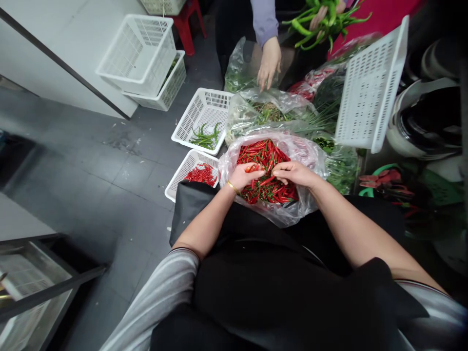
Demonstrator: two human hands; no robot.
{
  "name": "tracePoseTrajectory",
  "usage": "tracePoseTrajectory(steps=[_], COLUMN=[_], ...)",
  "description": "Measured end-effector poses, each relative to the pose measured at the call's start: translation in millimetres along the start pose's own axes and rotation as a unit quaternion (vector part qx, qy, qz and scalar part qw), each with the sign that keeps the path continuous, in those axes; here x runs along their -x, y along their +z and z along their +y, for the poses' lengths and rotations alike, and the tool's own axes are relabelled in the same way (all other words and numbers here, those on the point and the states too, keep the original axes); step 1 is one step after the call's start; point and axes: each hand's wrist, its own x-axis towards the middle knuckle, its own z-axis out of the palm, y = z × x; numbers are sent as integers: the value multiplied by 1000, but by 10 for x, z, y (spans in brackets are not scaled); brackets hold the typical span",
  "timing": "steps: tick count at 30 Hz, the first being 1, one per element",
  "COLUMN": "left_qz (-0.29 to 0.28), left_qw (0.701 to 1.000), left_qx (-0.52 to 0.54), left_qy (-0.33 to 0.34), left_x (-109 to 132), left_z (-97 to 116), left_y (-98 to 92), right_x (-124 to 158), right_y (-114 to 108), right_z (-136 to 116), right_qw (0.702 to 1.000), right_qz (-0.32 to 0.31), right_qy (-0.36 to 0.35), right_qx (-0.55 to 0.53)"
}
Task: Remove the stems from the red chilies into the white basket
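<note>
A clear plastic bag (314,156) full of red chili peppers (265,151) with green stems lies open in front of my lap. Over the heap, my left hand (245,176), with a gold bangle at the wrist, is closed on red chili peppers that show between thumb and fingers. Close beside it, my right hand (294,173) is pinched at the fingertips above the peppers. Whatever lies in that pinch is too small to make out. To the left, a small white basket (175,183) contains loose red chili peppers (202,174).
Beyond sits a white basket (186,117) with green peppers (206,136). Opposite, a co-worker's hand (270,61) reaches down near bags of greens (272,112); the other holds green chili peppers (329,22). A white basket (369,87) stands tilted at right. Stacked baskets (141,53) stand at back left.
</note>
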Motion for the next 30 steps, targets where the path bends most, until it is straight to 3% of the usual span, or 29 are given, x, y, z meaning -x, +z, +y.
tracePoseTrajectory(steps=[3, 6, 10, 13, 17, 21, 24, 27, 30], left_qz=[-11, -32, -78, -121, -40, -5, -12, -4, 40], left_qw=[979, 958, 973, 978, 987, 986, 986, 994, 996], left_qx=[197, 280, 167, 91, 128, 157, 156, 99, -28], left_qy=[-50, -62, -137, -144, -94, -52, -53, -46, 73], left_x=[44, 56, 58, 76, 89, 81, 82, 131, 240], left_z=[74, 90, -2, -75, -94, -79, -63, -24, 48], left_y=[-149, -221, -109, 0, 18, -24, -39, 6, 136], right_x=[13, 41, 34, -14, -30, 66, 130, 131, 100], right_y=[-40, -18, 84, 194, 410, 658, 730, 657, 504], right_z=[123, 111, -154, -322, -283, -196, -250, -319, -357], right_qw=[998, 997, 994, 988, 990, 1000, 992, 944, 910], right_qz=[60, 56, 17, 47, 127, 24, 33, 35, 2], right_qy=[36, 41, 8, -28, -24, 3, -54, -118, -60], right_qx=[6, 36, 108, 143, 54, -7, 110, 306, 410])
